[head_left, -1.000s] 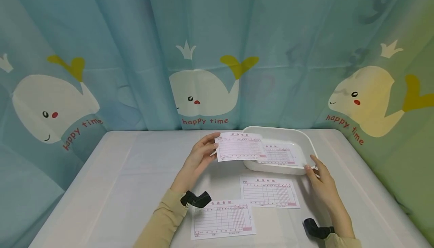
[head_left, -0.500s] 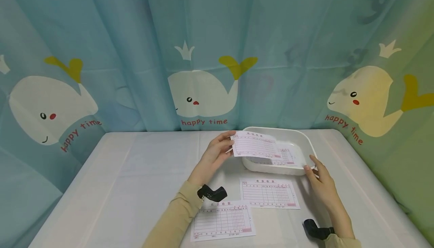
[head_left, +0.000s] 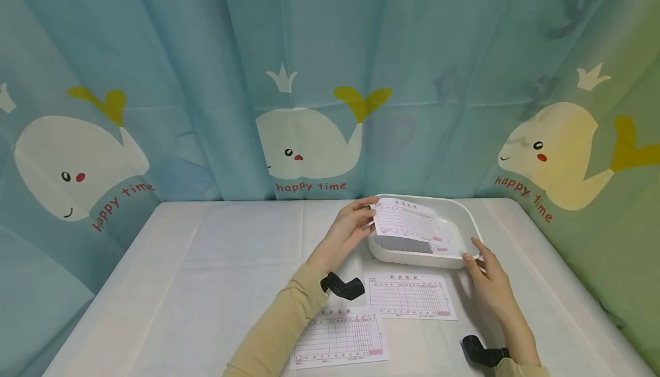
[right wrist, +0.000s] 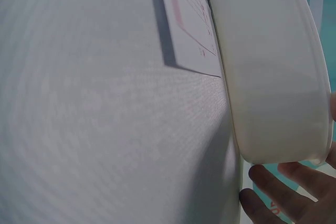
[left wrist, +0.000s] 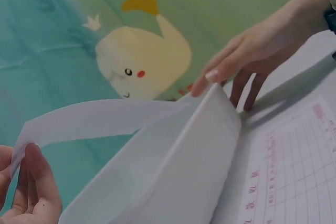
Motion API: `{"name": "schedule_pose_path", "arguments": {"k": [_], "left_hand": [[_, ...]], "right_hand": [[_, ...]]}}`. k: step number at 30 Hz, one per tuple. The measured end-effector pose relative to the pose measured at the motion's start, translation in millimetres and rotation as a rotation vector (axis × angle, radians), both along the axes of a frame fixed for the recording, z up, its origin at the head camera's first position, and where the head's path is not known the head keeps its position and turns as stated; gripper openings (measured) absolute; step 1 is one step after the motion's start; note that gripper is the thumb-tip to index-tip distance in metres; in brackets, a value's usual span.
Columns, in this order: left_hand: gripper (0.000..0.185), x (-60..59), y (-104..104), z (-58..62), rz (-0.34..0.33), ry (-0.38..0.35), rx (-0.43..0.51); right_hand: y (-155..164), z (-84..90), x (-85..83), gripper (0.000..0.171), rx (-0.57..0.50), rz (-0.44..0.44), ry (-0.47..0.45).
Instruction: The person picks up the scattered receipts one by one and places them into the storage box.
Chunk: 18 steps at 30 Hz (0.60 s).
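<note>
The left hand [head_left: 346,232] pinches a printed form [head_left: 404,223] by its left edge — its grip narrow on the paper — and holds the sheet bowed over the white tray [head_left: 466,216], where another form lies. The right hand [head_left: 490,279] rests fingertips on the tray's near right corner, fingers fairly straight, holding nothing. Two more forms [head_left: 409,295] lie flat on the counter [head_left: 206,285] just in front of the tray.

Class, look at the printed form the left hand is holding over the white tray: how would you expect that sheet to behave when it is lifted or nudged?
The printed form, pinched at one edge by the left hand, curves and sags over the white tray, so it is probably floppy. One pinch carries it, which suggests it is very light. The forms on the table lie flat; a nudge would likely slide them.
</note>
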<state>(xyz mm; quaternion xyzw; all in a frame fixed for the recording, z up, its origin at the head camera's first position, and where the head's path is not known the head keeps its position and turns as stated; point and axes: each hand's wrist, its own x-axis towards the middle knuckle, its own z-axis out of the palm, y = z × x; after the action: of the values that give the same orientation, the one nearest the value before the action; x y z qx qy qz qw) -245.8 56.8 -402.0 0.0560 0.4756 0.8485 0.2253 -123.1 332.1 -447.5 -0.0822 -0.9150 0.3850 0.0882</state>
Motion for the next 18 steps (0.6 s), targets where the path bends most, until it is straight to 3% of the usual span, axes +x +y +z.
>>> {"name": "schedule_pose_path", "arguments": {"k": [18], "left_hand": [[0.034, -7.5, 32, -0.7, 0.01, -0.033, -0.05]], "right_hand": [[0, -0.5, 0.0, 0.062, -0.005, 0.011, 0.02]]}}
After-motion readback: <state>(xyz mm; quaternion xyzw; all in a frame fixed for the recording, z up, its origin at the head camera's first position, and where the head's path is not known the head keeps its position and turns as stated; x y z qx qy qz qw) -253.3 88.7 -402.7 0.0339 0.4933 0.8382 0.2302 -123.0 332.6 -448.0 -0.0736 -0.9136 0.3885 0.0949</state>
